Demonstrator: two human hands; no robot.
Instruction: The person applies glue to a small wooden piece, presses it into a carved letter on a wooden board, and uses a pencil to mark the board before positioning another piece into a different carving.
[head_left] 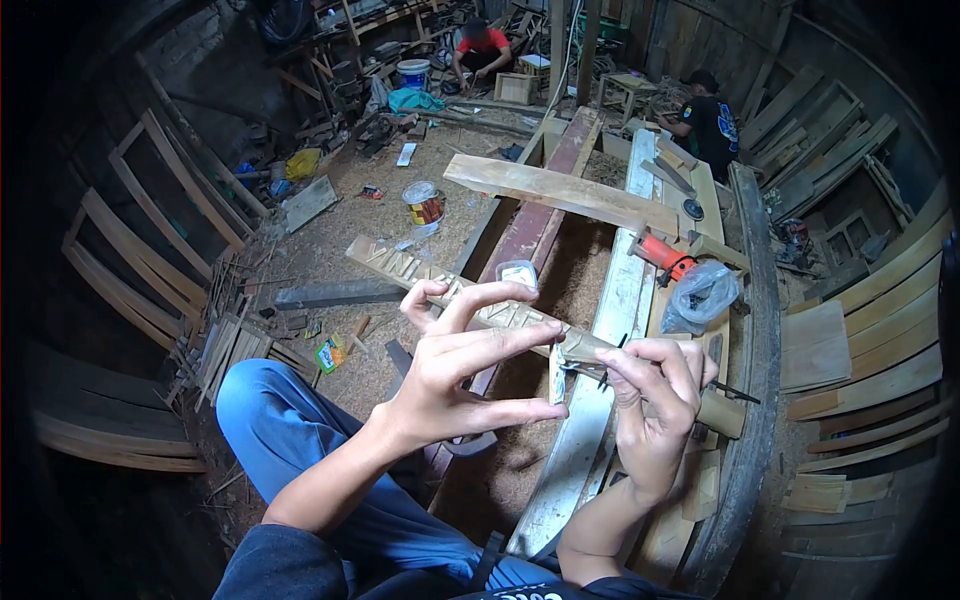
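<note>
In front of me my left hand (450,362) pinches a small wooden piece (556,382) upright between thumb and fingertips. Whitish-green paste is smeared along that piece's side. My right hand (652,410) is closed on a thin dark stick (738,393), whose far end sticks out to the right; its tip is right by the pasted piece. Beyond my fingers lies a long wooden board with raised letters (385,262), partly hidden by the left hand. Behind the left fingertips stands a small clear tub (517,272) with pale contents.
A red power tool (662,256) and a plastic bag (700,298) lie right, near a white-painted plank (600,385). A wide plank (560,190) crosses ahead. A paint can (423,203) stands on the sawdust floor. Two people (482,50) crouch at the back.
</note>
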